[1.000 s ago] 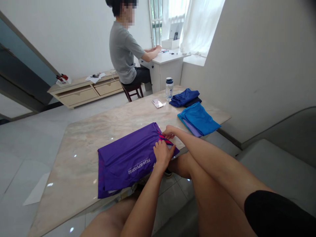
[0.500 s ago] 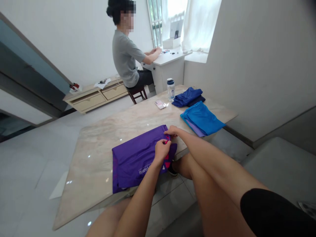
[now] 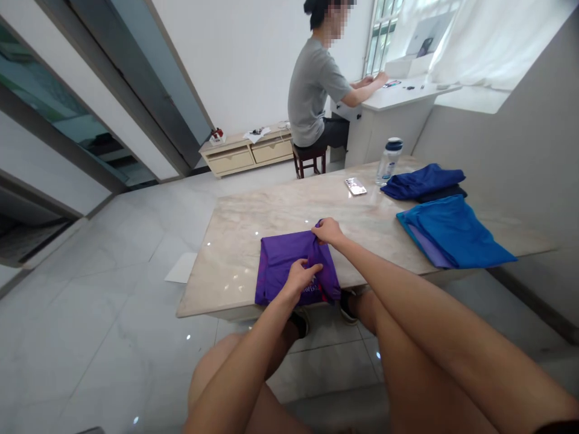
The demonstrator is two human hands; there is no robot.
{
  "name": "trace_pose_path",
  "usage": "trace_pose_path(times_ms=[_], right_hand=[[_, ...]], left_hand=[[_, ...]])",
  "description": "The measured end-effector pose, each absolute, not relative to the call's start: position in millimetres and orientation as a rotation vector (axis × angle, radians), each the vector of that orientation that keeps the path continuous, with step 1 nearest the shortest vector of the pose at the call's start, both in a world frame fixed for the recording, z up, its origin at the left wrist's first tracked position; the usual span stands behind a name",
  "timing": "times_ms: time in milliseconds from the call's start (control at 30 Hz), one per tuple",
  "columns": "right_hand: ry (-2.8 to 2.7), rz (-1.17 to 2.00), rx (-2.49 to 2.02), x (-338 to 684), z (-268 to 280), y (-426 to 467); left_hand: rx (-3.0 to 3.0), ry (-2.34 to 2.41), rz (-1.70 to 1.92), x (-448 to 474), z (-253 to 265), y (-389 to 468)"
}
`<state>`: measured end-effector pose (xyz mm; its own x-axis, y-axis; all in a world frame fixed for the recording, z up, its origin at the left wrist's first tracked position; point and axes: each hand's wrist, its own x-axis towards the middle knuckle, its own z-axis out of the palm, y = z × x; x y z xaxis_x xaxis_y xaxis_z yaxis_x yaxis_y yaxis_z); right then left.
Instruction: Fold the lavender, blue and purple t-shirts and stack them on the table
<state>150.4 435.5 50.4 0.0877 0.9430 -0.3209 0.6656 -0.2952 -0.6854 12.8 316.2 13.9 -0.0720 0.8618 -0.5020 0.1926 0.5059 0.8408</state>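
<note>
A purple shirt [image 3: 280,256] with white printed lettering and some pink lies partly folded near the front edge of the marble-look table [image 3: 239,211]. My right hand [image 3: 329,231] pinches its far right edge, lifting a little cloth there. My left hand [image 3: 299,281] rests over the middle of the shirt, thumb and forefinger apart, touching the fabric near the lettering. Part of the shirt's front is hidden under the left hand and wrist.
Right of my arms lie a folded bright blue cloth [image 3: 456,232] and a dark blue cloth [image 3: 425,181]. Beyond stand a water bottle [image 3: 388,163] and a phone [image 3: 355,186]. A person in a grey shirt [image 3: 312,84] sits at a white desk [image 3: 393,129].
The right part of the shirt has been folded inward, so the bundle is narrower. My left hand's fingers have spread from a pinch. The view has swung left.
</note>
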Motion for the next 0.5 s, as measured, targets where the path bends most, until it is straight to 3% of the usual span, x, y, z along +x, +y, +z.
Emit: trace_pose_path(times_ms=[167,333,500], right_hand=[[-1.793,0.901,-2.014,118,54,434],[-1.817,1.007,-1.936,79,58,430],[-1.851,0.953,-1.928,48,53,424]], left_hand=[[0.944,1.625,0.702,-22,-7,306],[1.067,1.788,0.714,-51,-4,302],[1.463,2.142,0.398,-54,-1,297]])
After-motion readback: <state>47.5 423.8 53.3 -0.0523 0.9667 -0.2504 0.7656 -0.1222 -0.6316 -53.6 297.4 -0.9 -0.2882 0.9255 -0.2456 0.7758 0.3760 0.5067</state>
